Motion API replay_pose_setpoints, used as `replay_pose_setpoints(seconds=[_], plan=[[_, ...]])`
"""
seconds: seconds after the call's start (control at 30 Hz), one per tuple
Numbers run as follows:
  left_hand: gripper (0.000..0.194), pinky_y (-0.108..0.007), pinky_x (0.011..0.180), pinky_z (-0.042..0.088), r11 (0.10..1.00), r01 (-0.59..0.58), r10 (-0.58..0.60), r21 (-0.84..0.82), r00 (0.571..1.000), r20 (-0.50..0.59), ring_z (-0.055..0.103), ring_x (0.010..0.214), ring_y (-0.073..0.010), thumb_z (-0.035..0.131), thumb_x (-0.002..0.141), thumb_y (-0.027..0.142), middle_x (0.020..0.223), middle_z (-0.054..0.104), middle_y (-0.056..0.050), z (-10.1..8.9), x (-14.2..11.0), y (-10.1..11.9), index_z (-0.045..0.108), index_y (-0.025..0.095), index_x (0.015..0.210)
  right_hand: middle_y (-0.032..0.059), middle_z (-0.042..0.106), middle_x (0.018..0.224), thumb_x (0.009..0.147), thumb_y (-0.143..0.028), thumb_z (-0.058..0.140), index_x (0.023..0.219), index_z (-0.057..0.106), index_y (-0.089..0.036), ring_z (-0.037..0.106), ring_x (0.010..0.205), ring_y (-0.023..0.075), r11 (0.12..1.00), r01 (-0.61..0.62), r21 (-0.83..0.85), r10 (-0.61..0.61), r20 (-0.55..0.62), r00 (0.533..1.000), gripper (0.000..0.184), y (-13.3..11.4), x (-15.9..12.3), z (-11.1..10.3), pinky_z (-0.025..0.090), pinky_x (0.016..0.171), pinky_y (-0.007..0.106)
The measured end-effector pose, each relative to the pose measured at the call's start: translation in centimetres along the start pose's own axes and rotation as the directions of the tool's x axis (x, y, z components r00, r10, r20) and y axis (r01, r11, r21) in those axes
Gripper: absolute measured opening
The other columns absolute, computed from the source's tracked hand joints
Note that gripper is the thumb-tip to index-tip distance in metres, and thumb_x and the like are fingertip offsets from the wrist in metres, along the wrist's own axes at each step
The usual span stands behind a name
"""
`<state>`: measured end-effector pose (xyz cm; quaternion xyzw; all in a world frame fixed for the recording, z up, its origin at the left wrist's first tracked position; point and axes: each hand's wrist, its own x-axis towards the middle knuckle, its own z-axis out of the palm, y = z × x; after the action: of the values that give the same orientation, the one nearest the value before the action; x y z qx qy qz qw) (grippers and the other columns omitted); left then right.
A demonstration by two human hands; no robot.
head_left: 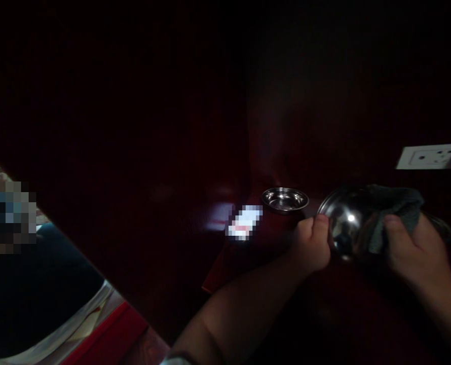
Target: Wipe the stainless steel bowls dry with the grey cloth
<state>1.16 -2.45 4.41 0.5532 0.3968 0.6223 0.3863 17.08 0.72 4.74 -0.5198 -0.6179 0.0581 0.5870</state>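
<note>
My left hand (312, 244) grips the rim of a shiny metal bowl (345, 223), which is tilted with its rounded outside facing me. On the bowl's right side, my right hand (415, 246) holds a dark grey-green cloth (398, 203) against the metal. The right thumb lies over the cloth; its other fingers are mostly hidden behind. A shallow metal dish (285, 199) sits behind and left of the bowl. Left of that dish lies a bright, blurred-out phone-like screen (244, 222).
A white wall socket plate (433, 156) is at the right. Dark reddish panels surround the spot, and much of the view is very dark. At lower left, past a slanting edge, are a dark rounded shape (46, 294), a red strip (107, 334) and a pixelated patch.
</note>
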Motion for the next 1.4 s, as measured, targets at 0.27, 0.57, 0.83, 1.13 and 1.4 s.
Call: replay_pose_setpoints(seconds=[0.27,0.57,0.83,1.13,1.4], plan=[[0.041,-0.024,0.053,0.031,0.975,-0.187,0.164,0.120,0.970,0.178,0.041,0.056,-0.0098,0.031,0.090,0.044,0.059,0.043,0.001,0.0,-1.0,0.3,0.041,0.017,0.061,0.0178,0.056,0.120,0.083,-0.039,0.042,0.129,0.047,-0.012,0.051,0.115,0.0330,0.885,0.466,0.000,-0.466,-0.006,0.885,0.053,-2.3,-0.5,-0.5,0.040,0.096,0.050],[0.039,-0.028,0.078,0.044,0.962,-0.263,0.272,-0.067,0.937,0.218,0.055,0.085,-0.0167,0.033,0.091,0.039,0.097,0.062,-0.009,0.6,-1.3,1.1,0.058,0.011,0.101,0.0097,0.019,0.152,0.084,-0.029,0.043,0.144,0.023,-0.019,0.022,0.138,0.0340,0.817,0.575,0.031,-0.573,0.144,0.807,0.064,-3.8,-1.9,0.4,0.025,0.108,0.058],[0.039,-0.034,0.098,0.039,0.962,-0.203,0.249,-0.182,0.925,0.286,0.053,0.112,-0.0225,0.039,0.090,0.034,0.119,0.059,-0.011,0.7,-1.3,1.7,0.053,0.013,0.120,0.0111,0.022,0.151,0.085,-0.030,0.043,0.145,0.018,-0.018,0.024,0.137,0.0328,0.863,0.501,0.067,-0.505,0.158,0.849,0.067,-3.3,-2.0,0.8,0.026,0.109,0.056],[0.039,-0.032,0.088,0.044,0.971,-0.067,0.118,-0.228,0.969,0.219,0.059,0.094,-0.0189,0.040,0.089,0.043,0.106,0.064,-0.009,0.7,-1.2,1.4,0.059,0.016,0.109,0.0113,0.050,0.130,0.087,-0.050,0.039,0.137,0.033,-0.021,0.046,0.121,0.0282,0.954,-0.015,0.299,-0.064,0.252,0.965,0.059,-2.7,-2.5,2.2,0.035,0.103,0.050],[0.043,-0.033,0.092,0.042,0.965,0.007,0.061,-0.264,0.966,0.251,0.058,0.095,-0.0202,0.039,0.088,0.048,0.103,0.065,-0.010,1.0,-0.8,0.6,0.061,0.016,0.106,0.0074,0.050,0.132,0.082,-0.065,0.035,0.127,0.045,-0.025,0.042,0.126,0.0280,0.839,-0.432,0.330,0.371,0.233,0.899,0.062,-1.5,-1.5,2.1,0.025,0.109,0.045]])
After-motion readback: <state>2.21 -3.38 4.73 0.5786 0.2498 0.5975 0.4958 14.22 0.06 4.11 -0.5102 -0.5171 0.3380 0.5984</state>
